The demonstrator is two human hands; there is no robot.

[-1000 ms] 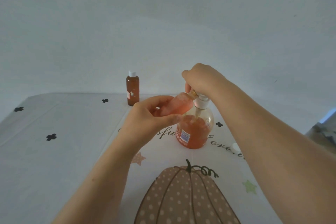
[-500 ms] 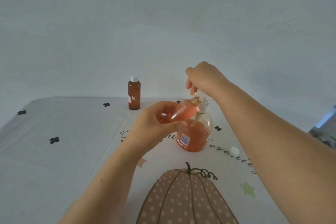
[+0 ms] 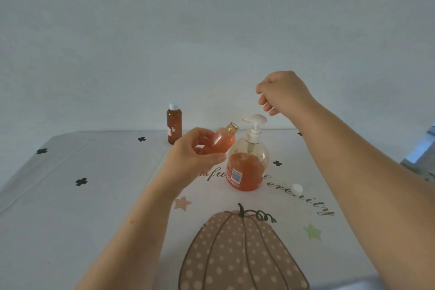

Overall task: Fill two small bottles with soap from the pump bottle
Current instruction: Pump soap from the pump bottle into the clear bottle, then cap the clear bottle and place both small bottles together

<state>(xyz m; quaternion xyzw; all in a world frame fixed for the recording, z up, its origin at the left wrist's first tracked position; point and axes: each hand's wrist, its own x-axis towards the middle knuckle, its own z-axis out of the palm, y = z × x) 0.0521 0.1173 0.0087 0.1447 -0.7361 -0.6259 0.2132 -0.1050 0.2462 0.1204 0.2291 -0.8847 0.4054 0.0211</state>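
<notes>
Single head-worn wide-angle view, facing forward and down, close above table (image 3: 98, 195), wall behind

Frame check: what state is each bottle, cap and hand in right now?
Small uncapped orange plastic bottle: tilted, held, mostly full.
Clear pump bottle of orange soap: upright, partly full, pump untouched.
Brown small bottle with white cap: upright, capped.
Loose white round cap: lying on tablecloth.
Left hand: grips the uncapped bottle.
Right hand: above the pump, holding nothing.
</notes>
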